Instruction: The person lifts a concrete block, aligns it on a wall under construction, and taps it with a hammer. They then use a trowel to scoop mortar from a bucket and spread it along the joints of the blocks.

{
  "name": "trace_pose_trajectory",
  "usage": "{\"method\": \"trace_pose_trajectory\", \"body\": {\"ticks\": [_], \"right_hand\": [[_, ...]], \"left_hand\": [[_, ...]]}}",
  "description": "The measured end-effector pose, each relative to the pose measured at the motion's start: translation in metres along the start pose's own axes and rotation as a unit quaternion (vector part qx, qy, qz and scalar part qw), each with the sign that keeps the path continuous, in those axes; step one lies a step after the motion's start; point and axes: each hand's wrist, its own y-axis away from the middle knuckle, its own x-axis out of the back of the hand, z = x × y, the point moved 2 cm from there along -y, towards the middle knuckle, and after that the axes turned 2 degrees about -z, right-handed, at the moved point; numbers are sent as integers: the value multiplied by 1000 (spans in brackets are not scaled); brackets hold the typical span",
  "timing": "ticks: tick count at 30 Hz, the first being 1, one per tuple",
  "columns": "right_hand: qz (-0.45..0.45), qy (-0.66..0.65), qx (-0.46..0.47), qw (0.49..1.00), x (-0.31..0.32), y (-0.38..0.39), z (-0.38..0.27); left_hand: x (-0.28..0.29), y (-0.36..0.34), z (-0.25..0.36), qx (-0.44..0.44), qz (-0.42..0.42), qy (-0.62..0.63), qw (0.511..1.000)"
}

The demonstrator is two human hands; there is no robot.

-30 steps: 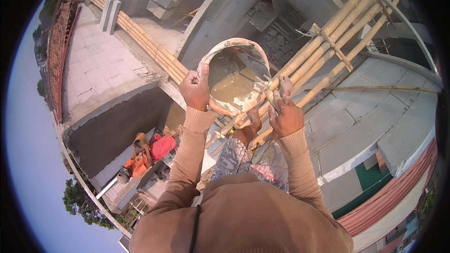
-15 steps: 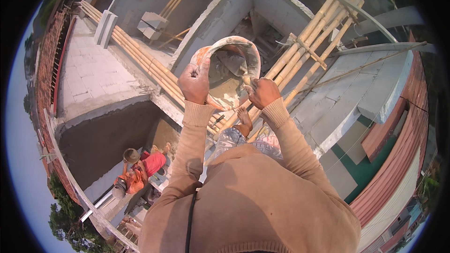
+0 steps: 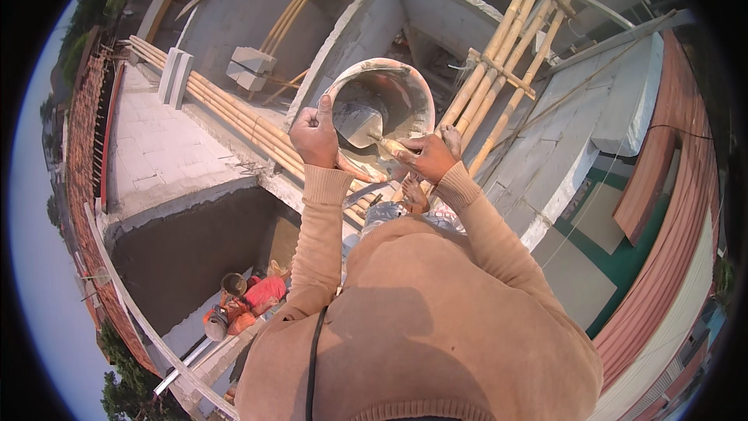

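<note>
Both my hands are at a round, mortar-smeared bucket (image 3: 411, 101) with orange showing on its rim, whose mouth faces me. Grey wet mortar coats its inner wall. My left hand (image 3: 315, 136) is closed on the bucket's left rim, with the thumb pointing up along it. My right hand (image 3: 428, 157) is wrapped round the pale handle of a trowel (image 3: 358, 125). The trowel's grey, mortar-covered blade lies inside the bucket, pointing toward its left side. My bare feet (image 3: 414, 195) show just below the bucket, by the bamboo.
Bamboo poles (image 3: 499, 58) run away to the right, and more poles (image 3: 226, 105) cross to the left. Block walls (image 3: 343, 39) enclose a deep room ahead. Below left, a person in orange (image 3: 238, 312) is beside a small pail (image 3: 233, 284). Grey blocks (image 3: 251, 68) sit beyond the poles.
The trowel blade has swung from the bucket's right side toward its left, and more of it shows. My right hand has shifted slightly left. The bucket's mouth is turned more toward me.
</note>
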Motion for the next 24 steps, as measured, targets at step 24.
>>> {"method": "trace_pose_trajectory", "body": {"ticks": [24], "right_hand": [[131,404,63,903,-5,86,-73]], "left_hand": [[57,3,-3,-116,8,8,993]]}}
